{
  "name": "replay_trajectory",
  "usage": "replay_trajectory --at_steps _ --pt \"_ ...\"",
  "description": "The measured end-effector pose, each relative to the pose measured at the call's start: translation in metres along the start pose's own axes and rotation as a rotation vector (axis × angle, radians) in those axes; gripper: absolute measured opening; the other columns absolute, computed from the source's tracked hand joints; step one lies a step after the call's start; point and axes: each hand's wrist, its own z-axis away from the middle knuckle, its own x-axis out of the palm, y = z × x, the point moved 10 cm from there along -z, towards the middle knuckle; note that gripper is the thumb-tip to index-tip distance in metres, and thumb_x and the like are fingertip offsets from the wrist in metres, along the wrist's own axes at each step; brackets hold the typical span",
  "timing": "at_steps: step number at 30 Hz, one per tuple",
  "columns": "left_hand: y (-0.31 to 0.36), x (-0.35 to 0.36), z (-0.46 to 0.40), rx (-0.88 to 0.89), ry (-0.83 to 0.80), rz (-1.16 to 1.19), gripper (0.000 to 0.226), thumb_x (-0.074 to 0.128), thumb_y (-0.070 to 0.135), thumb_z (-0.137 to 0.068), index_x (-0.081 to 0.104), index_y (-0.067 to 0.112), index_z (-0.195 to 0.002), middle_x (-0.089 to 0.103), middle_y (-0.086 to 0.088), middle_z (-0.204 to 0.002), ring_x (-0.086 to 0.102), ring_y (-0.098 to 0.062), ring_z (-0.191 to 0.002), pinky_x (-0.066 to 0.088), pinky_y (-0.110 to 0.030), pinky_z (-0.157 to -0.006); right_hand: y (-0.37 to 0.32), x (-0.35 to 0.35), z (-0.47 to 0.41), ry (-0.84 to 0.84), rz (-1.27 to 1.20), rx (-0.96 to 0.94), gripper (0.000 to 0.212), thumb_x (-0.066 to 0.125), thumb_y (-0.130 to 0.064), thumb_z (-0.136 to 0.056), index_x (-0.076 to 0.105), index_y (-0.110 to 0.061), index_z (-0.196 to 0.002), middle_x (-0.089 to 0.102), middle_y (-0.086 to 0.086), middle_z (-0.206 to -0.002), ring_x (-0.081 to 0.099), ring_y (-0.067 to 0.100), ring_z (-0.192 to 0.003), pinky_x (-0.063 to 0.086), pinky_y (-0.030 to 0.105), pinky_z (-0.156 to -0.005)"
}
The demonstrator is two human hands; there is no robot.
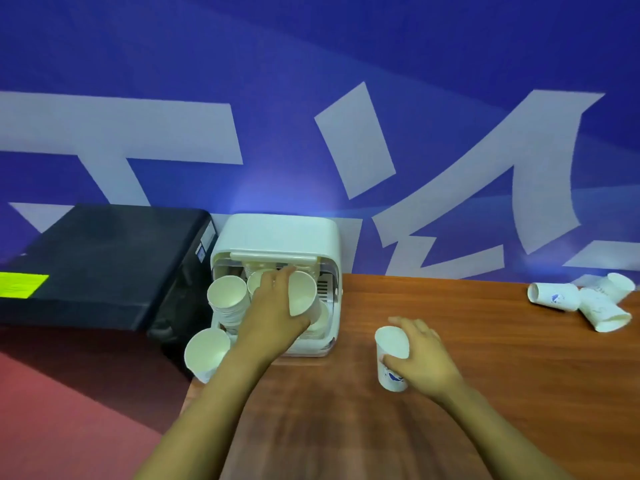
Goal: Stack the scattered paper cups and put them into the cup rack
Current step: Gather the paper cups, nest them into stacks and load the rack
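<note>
Our left hand grips a cup tipped into the cup rack at the tabletop's back left corner, so it nests there. Our right hand wraps another cup upright mid-table, ready next. Three more cups lie near the far right edge.

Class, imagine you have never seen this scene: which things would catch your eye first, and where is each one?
First, the huge blue wall with white strokes filling the upper half. Next, the white cup rack at the back of the wooden table, where the left hand holds a paper cup among stacked cups. Then the right hand gripping an upright cup mid-table, and the toppled cups at far right.
</note>
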Motion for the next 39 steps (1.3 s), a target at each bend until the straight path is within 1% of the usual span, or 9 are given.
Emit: replay_trajectory --at_steps 2,7,11,16,20,25,31,36,39 --pt "-0.005 0.001 -0.012 0.014 -0.005 -0.067 0.079 0.072 0.023 -0.072 0.032 0.025 -0.14 0.037 0.0 -0.136 0.041 -0.024 -0.123 0.045 -0.041 -0.093 -0.001 0.005 -0.004 0.021 -0.017 0.026 0.064 0.071 -0.033 -0.077 0.043 -0.029 -0.135 0.045 -0.005 -0.13 0.038 0.018 -0.121 0.034 0.028 -0.099" --pt "-0.015 0.034 -0.025 0.038 -0.063 -0.164 0.082 0.068 0.023 -0.077 0.024 0.026 -0.146 0.029 0.001 -0.144 0.043 -0.027 -0.122 0.046 -0.037 -0.086 0.009 0.014 -0.003 0.048 -0.037 0.06 0.06 0.073 -0.032 -0.074 0.05 -0.027 -0.129 0.049 -0.007 -0.122 0.042 0.017 -0.118 0.035 0.026 -0.095" --pt "-0.025 0.076 -0.028 0.07 -0.17 -0.242 0.086 0.064 0.037 -0.08 0.014 0.028 -0.15 0.03 0.001 -0.149 0.045 -0.026 -0.125 0.045 -0.04 -0.095 0.022 0.019 0.003 0.053 -0.054 0.119 0.057 0.073 -0.034 -0.074 0.051 -0.029 -0.126 0.049 -0.011 -0.117 0.047 0.016 -0.113 0.039 0.028 -0.092" --pt "-0.044 0.116 -0.021 0.032 -0.371 -0.291 0.1 0.065 0.047 -0.081 -0.005 0.031 -0.151 0.007 -0.006 -0.159 0.027 -0.028 -0.139 0.037 -0.046 -0.106 0.042 0.021 0.014 -0.007 -0.012 0.183 0.061 0.068 -0.046 -0.077 0.045 -0.031 -0.132 0.049 -0.013 -0.128 0.047 0.011 -0.118 0.04 0.03 -0.095" --pt "-0.043 0.105 -0.019 0.036 -0.318 -0.194 0.094 0.064 0.038 -0.082 0.002 0.031 -0.151 0.011 -0.003 -0.16 0.026 -0.025 -0.141 0.035 -0.041 -0.109 0.031 0.015 0.013 -0.033 0.018 0.149 0.061 0.068 -0.046 -0.077 0.044 -0.031 -0.131 0.05 -0.01 -0.129 0.049 0.01 -0.116 0.042 0.03 -0.094" --pt "-0.042 0.057 -0.003 0.054 -0.14 -0.04 0.078 0.063 0.032 -0.083 0.022 0.029 -0.148 0.029 0.008 -0.151 0.034 -0.018 -0.136 0.037 -0.033 -0.107 -0.042 -0.001 -0.013 0.03 -0.086 -0.052 0.073 0.07 -0.031 -0.081 0.031 -0.028 -0.143 0.039 -0.007 -0.14 0.039 0.01 -0.126 0.03 0.02 -0.098" --pt "-0.058 0.012 0.018 -0.002 -0.083 -0.04 0.071 0.059 0.034 -0.087 0.022 0.028 -0.148 0.033 0.007 -0.149 0.039 -0.017 -0.132 0.039 -0.034 -0.105 -0.129 -0.004 -0.042 0.198 -0.136 -0.311 0.069 0.072 -0.027 -0.078 0.039 -0.027 -0.138 0.044 -0.006 -0.135 0.042 0.014 -0.124 0.035 0.029 -0.105" --pt "-0.064 -0.003 0.023 -0.027 -0.058 -0.03 0.067 0.057 0.032 -0.089 0.025 0.028 -0.147 0.034 0.007 -0.148 0.038 -0.015 -0.132 0.039 -0.03 -0.103 -0.132 0.026 -0.051 0.215 -0.064 -0.355 0.068 0.071 -0.03 -0.078 0.039 -0.024 -0.138 0.042 -0.007 -0.139 0.04 0.017 -0.125 0.036 0.03 -0.104" --pt "-0.066 -0.002 0.024 -0.042 -0.072 -0.045 0.066 0.056 0.033 -0.089 0.024 0.028 -0.147 0.035 0.007 -0.147 0.039 -0.015 -0.131 0.039 -0.03 -0.102 -0.113 0.056 -0.058 0.08 0.04 -0.299 0.079 0.071 -0.033 -0.077 0.03 -0.025 -0.144 0.032 -0.005 -0.149 0.034 0.02 -0.132 0.03 0.028 -0.107"
